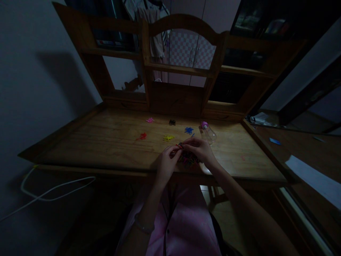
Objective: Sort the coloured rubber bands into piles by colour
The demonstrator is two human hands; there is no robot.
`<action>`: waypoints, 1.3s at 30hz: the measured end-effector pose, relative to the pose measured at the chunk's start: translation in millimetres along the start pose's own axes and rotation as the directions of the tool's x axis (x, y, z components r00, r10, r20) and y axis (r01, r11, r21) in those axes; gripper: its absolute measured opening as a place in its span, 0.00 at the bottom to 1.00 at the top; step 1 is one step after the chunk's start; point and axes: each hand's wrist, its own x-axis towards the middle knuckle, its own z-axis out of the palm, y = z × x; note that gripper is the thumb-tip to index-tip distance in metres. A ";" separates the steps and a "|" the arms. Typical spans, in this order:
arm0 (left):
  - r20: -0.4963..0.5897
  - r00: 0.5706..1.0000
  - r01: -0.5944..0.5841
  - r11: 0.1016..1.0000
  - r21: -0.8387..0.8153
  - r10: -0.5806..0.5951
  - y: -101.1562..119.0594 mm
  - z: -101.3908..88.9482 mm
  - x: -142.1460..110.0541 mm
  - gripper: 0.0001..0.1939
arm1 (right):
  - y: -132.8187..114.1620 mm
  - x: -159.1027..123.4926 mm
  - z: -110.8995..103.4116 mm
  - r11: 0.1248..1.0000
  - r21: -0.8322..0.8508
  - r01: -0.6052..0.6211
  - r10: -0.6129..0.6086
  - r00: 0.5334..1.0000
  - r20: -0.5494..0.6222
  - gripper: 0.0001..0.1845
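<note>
1. From the head view, my left hand [167, 161] and right hand [201, 149] meet over the near edge of the wooden desk [106, 142], thumbs and forefingers pinching a small dark-and-red piece [180, 145]; my grip hides its full outline, so I cannot tell whether it is one strand or several
2. I hold it directly above the mixed heap [188, 160], probably so that anything I drop lands back among the rest; the heap lies under and between my hands, a tangle of thin, many-coloured loops
3. Beyond my fingers sit five little piles, one colour each, set well apart, I judge, so the colours do not mingle: red [143, 136] at the left, yellow [168, 137] in the middle, blue [189, 130] at the right, with pink [150, 120] and black [172, 122] farther off
4. The strands look slender and bendy, like rubber bands, though they are too small for me to be sure; a lone blue strand [193, 135] lies just beside its pile, near my right fingers
5. The clear, rounded bottle [210, 134] with a pink cap [204, 124] seems to lie on its side at the right, likely there to leave my working spot free
6. The desk is smooth, yellowish, grained wood, faintly glossy under the dim light
</note>
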 end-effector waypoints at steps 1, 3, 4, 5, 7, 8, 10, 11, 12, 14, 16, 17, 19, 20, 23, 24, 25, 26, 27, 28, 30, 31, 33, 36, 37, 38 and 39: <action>-0.001 1.000 -0.004 1.000 -0.001 0.004 -0.5 0.0 -0.2 0.10 | -0.2 -0.9 0.4 1.000 -0.002 -0.004 0.004 1.000 -0.003 0.12; -0.001 1.000 -0.002 1.000 0.000 0.002 -1.0 -0.3 -0.6 0.10 | -1.3 -2.4 0.3 1.000 -0.003 -0.013 0.013 1.000 -0.005 0.12; -0.004 1.000 0.002 1.000 0.001 -0.002 -1.0 -0.4 -0.8 0.10 | -2.3 -2.2 -0.6 1.000 -0.008 -0.011 0.011 1.000 -0.003 0.12; -0.009 1.000 0.007 1.000 0.004 -0.007 -1.0 -0.6 -1.0 0.10 | -3.6 -0.6 -2.5 1.000 -0.019 -0.001 0.001 1.000 -0.006 0.12; -0.009 1.000 0.012 1.000 0.009 -0.012 -0.5 -1.0 -1.2 0.10 | -6.8 9.0 -9.2 0.998 -0.053 0.041 -0.042 0.999 -0.024 0.12; -0.009 1.000 0.011 1.000 0.010 -0.011 -0.2 -1.1 -1.2 0.10 | -8.3 17.7 -13.7 0.994 -0.080 0.073 -0.077 0.996 -0.044 0.11; -0.004 1.000 0.006 1.000 0.008 -0.006 0.6 -1.2 -1.5 0.11 | -9.5 43.1 -22.8 0.977 -0.164 0.135 -0.150 0.985 -0.087 0.11; -0.004 1.000 0.004 1.000 0.008 -0.004 1.1 -1.3 -1.8 0.11 | -8.6 58.8 -26.4 0.959 -0.224 0.176 -0.204 0.973 -0.107 0.10; -0.006 1.000 0.004 1.000 0.004 -0.004 1.7 -1.4 -2.3 0.11 | -6.5 75.7 -28.7 0.936 -0.288 0.202 -0.240 0.965 -0.106 0.09; -0.002 1.000 0.020 1.000 -0.022 -0.020 2.8 -1.9 -3.5 0.11 | 0.6 109.4 -28.3 0.906 -0.381 0.183 -0.221 0.974 -0.059 0.08; 0.004 0.999 0.052 0.996 -0.072 -0.052 3.7 -2.7 -4.8 0.12 | 9.3 138.3 -21.2 0.881 -0.461 0.111 -0.131 0.991 -0.012 0.08; 0.011 0.997 0.071 0.993 -0.098 -0.070 3.9 -3.1 -5.4 0.12 | 13.3 149.9 -15.8 0.854 -0.512 0.095 -0.110 0.994 0.000 0.07; 0.025 0.995 0.096 0.986 -0.133 -0.093 3.9 -3.8 -6.0 0.13 | 19.6 166.9 -4.0 0.831 -0.549 0.095 -0.114 0.993 -0.001 0.06; 0.032 0.995 0.098 0.985 -0.143 -0.094 3.7 -4.0 -6.2 0.13 | 21.9 172.6 1.4 0.824 -0.558 0.099 -0.124 0.992 -0.008 0.06; 0.034 0.996 0.081 0.985 -0.150 -0.077 2.2 -4.2 -6.0 0.14 | 25.5 180.3 10.1 0.826 -0.554 0.106 -0.147 0.989 -0.031 0.08; 0.028 0.997 0.076 0.986 -0.146 -0.073 1.7 -4.2 -5.9 0.14 | 25.6 179.7 9.7 0.829 -0.549 0.107 -0.152 0.988 -0.036 0.09; 0.022 0.997 0.075 0.987 -0.142 -0.072 1.3 -4.3 -5.9 0.14 | 25.1 177.3 7.6 0.832 -0.544 0.109 -0.156 0.987 -0.041 0.09; 0.016 0.997 0.075 0.988 -0.138 -0.073 1.0 -4.3 -5.9 0.14 | 23.7 172.6 3.9 0.838 -0.534 0.115 -0.162 0.986 -0.043 0.09; 0.015 0.997 0.077 0.988 -0.137 -0.075 1.0 -4.4 -5.9 0.14 | 21.4 165.5 -1.1 0.847 -0.517 0.123 -0.168 0.985 -0.042 0.09; 0.017 0.997 0.078 0.987 -0.139 -0.077 1.2 -4.5 -6.0 0.13 | 17.9 155.7 -7.2 0.857 -0.498 0.133 -0.176 0.983 -0.040 0.10; 0.024 0.996 0.086 0.985 -0.151 -0.083 2.2 -4.8 -6.1 0.13 | 8.5 128.1 -20.9 0.910 -0.373 0.183 -0.204 0.979 -0.017 0.11; 0.028 0.996 0.091 0.983 -0.157 -0.087 2.8 -4.8 -6.1 0.13 | 3.1 111.0 -27.8 0.932 -0.306 0.196 -0.208 0.978 -0.006 0.13; 0.030 0.995 0.099 0.981 -0.164 -0.095 3.7 -4.8 -6.0 0.13 | -6.6 73.1 -40.2 0.967 -0.196 0.161 -0.167 0.986 -0.016 0.18; 0.025 0.994 0.110 0.979 -0.172 -0.107 3.7 -4.2 -5.9 0.12 | -10.5 19.2 -53.9 0.988 -0.134 0.081 -0.090 0.994 -0.062 0.19; 0.023 0.994 0.113 0.978 -0.175 -0.111 3.4 -4.0 -5.9 0.12 | -7.9 4.7 -57.4 0.991 -0.121 0.056 -0.067 0.994 -0.084 0.19; 0.019 0.993 0.116 0.977 -0.177 -0.114 2.8 -3.6 -6.0 0.12 | -3.5 -7.3 -60.6 0.994 -0.111 0.024 -0.038 0.992 -0.119 0.18; 0.010 0.993 0.117 0.977 -0.179 -0.117 2.3 -3.3 -6.2 0.12 | 2.0 -16.8 -63.5 0.994 -0.106 -0.005 -0.012 0.987 -0.162 0.18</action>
